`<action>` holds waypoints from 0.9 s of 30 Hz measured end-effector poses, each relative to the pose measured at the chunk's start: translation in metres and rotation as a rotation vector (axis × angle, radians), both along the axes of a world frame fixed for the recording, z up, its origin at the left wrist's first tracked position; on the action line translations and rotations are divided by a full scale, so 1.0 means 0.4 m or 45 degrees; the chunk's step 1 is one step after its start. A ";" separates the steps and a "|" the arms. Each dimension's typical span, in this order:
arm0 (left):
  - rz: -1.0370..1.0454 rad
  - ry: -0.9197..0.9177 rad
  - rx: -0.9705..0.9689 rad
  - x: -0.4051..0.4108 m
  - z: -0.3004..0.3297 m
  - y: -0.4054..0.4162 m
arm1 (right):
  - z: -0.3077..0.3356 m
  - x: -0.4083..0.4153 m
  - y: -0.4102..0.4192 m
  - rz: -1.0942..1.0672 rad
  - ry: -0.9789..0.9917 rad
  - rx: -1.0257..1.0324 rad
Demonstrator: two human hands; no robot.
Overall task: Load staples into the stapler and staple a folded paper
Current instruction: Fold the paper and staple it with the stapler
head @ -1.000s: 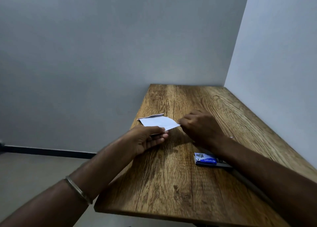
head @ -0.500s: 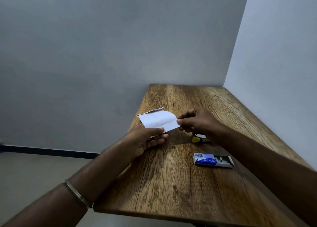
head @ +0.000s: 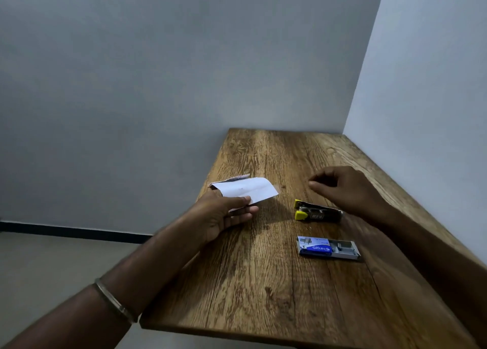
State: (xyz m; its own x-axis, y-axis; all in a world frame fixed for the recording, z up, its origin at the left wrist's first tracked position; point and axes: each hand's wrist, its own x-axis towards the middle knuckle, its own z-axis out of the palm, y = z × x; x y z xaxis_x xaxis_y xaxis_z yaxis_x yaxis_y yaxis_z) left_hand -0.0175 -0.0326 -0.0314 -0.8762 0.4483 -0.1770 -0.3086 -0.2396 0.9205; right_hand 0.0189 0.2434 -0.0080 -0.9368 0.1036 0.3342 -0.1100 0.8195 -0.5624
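left hand: my left hand (head: 224, 217) is pinching the folded paper (head: 245, 190) between thumb and fingers, holding it just off the table (head: 263, 282) near the left edge.

right hand: my right hand (head: 345, 190) is hovering with fingers loosely curled and gripping nothing, thumb tip pointing back toward the paper.

stapler spot: the stapler (head: 317, 213) is lying flat on the wood just below and a bit toward me from the right fingertips, near but not touching them.

key relation: I'm reading this as the bit the next move hangs on. The stapler's long axis is running roughly left to right, yellow nose pointing at the paper hand, tail tucked under my right wrist. The right hand is clearly the nearer 1, so I'm guessing it drops straight down for the grab.

staple box: the staple box (head: 326, 248) is sitting nearer to me than the stapler, well apart from both hands, its tray slid partly out to the right.

materials: the paper is looking thin and white with 1 crisp fold and a floppy free corner. The stapler is looking dark metal with yellow plastic tips, small and slim. The box is blue and white card. The table is grainy brown wood finish.

can't tell: whether staples are already loaded.
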 end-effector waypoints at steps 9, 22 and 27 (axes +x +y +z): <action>0.053 -0.099 0.000 -0.014 0.009 0.016 | -0.032 0.019 0.006 0.250 -0.314 0.373; 0.093 -0.137 0.032 -0.030 0.005 0.040 | -0.053 -0.008 0.008 0.256 -0.210 -0.824; 0.135 -0.150 0.111 -0.040 0.028 0.080 | -0.013 -0.013 0.003 0.418 -0.665 -1.355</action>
State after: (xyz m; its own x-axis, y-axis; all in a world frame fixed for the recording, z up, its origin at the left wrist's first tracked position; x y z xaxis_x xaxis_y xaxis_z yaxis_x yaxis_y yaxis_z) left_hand -0.0335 -0.0005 -0.0201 -0.8947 0.3728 -0.2462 -0.3822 -0.3536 0.8538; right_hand 0.0136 0.2445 -0.0134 -0.9657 -0.1703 -0.1961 0.2147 -0.0988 -0.9717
